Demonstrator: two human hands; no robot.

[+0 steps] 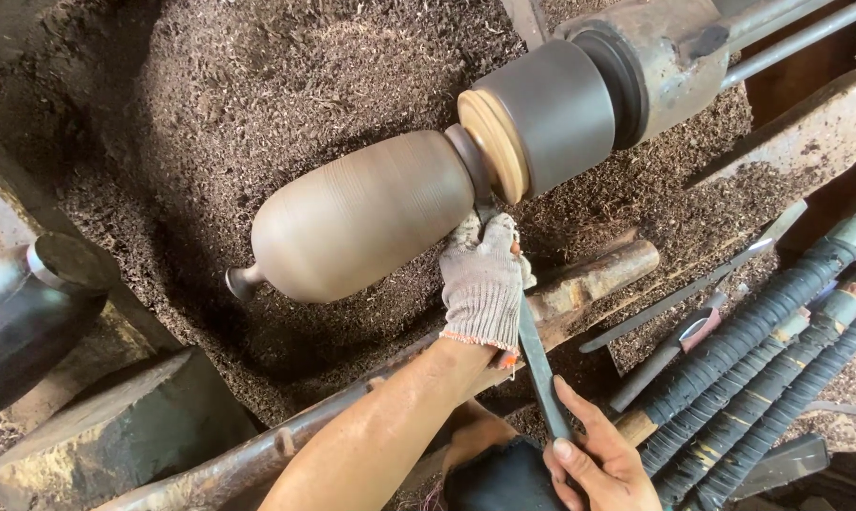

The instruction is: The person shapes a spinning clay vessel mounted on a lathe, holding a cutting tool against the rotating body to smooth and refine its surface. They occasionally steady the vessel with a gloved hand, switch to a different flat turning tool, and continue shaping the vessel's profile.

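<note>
A smooth brown egg-shaped wooden workpiece (361, 218) sits on a lathe, fixed to a pale wooden disc (496, 142) and a grey chuck (555, 114). My left hand (483, 284), in a worn knit glove, presses a long flat metal turning tool (539, 364) onto the tool rest bar (593, 277). The tool's tip meets the narrow neck between the workpiece and the disc. My bare right hand (598, 459) grips the tool's rear end near the bottom edge.
Wood shavings (257, 85) cover the bed under the lathe. Several long tools with wrapped black handles (768, 369) lie at the right. A dark metal tailstock part (30, 312) stands at the left, with a stone-like block (115, 435) below it.
</note>
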